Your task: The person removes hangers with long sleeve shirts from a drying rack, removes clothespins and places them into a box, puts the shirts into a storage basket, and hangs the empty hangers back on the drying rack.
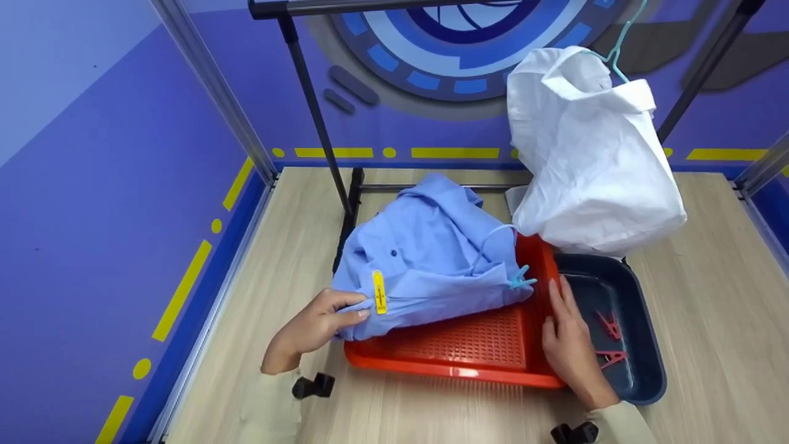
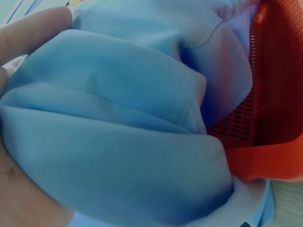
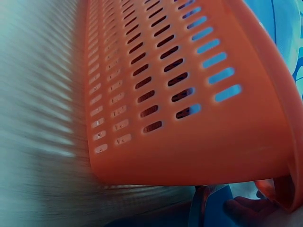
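A blue shirt (image 1: 425, 246) lies bunched in and over the left part of a red plastic basket (image 1: 456, 370). My left hand (image 1: 317, 324) pinches the shirt's near left corner between thumb and fingers. Right by those fingertips, a yellow clothespin (image 1: 379, 292) sits on the cloth. A light blue clothespin (image 1: 522, 279) is at the shirt's right end, below a thin pale blue curved piece (image 1: 496, 229). My right hand (image 1: 570, 339) grips the basket's right rim, thumb on the inner side. Up close in the left wrist view, folds of the shirt (image 2: 109, 161) fill the frame.
Behind the basket stands a dark metal clothes rack (image 1: 314, 117). A white garment (image 1: 592, 160) hangs from it on a mint hanger (image 1: 615, 52), low over the basket's far right corner. To the right, a dark grey tub (image 1: 650, 345) holds red clothespins (image 1: 610, 325).
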### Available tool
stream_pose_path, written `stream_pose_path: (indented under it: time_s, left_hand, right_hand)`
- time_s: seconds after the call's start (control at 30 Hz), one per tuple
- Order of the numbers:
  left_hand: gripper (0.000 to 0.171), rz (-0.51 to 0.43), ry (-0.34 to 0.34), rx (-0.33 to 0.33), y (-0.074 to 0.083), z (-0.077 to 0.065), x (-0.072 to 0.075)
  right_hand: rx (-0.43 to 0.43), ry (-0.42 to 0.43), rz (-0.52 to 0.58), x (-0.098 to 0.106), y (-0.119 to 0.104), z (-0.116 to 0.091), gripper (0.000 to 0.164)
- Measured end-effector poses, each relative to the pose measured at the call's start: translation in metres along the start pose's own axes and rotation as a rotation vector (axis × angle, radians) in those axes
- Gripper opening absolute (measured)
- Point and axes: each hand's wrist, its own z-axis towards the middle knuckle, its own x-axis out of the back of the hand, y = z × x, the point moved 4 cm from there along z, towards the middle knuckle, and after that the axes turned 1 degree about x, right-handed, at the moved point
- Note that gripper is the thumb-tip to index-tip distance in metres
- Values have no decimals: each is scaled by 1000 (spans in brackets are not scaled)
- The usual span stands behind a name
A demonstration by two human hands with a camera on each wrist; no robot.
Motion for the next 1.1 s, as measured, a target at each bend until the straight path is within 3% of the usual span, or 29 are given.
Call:
stream_pose_path:
  time_s: [0.23,0.43,0.67,1.1]
  left_hand:
    - [28,34,2,92,-4,0,-1]
    - [30,111,35,90,-8,3,-3]
    - [29,104,31,114,-7,2,-4]
    - [19,40,13,-13,-8,-2,1]
  right_hand:
    - [11,13,-1,0,-1,0,72]
    - [41,28,-13,0,-1,1,72]
    - [7,-17,9,4,-1,1,71]
    - [51,4,-25,26,-12,8,54]
